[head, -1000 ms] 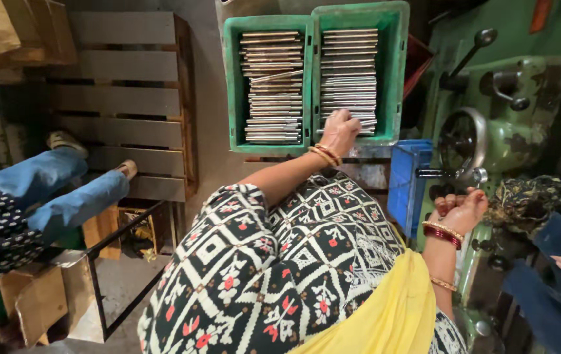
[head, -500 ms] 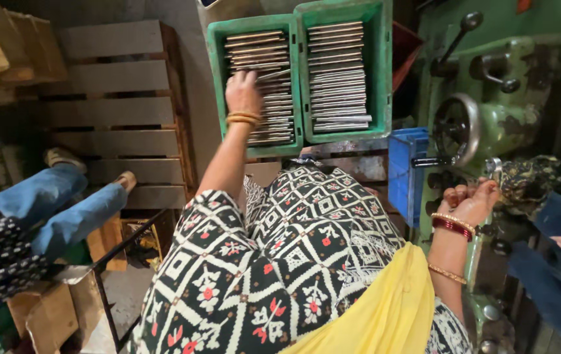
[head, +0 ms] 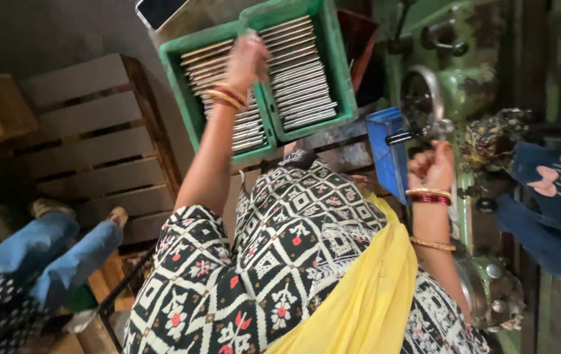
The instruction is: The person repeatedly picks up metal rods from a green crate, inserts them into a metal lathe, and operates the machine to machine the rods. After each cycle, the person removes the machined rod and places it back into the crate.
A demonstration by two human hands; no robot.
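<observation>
The left hand (head: 246, 62), at about 11 o'clock, reaches up over the left green crate (head: 192, 118), which stands just beside the right green crate (head: 343, 78) at 12 o'clock, both filled with rows of thin flat metal plates (head: 300, 82); the hand is blurred, so I cannot tell whether its grip is wide, narrow or holding a plate. The right hand (head: 432, 167), at 3 o'clock, is curled narrow just below the dark handle (head: 402, 136) of the green machine (head: 464, 92), beside a blue box (head: 385, 154).
</observation>
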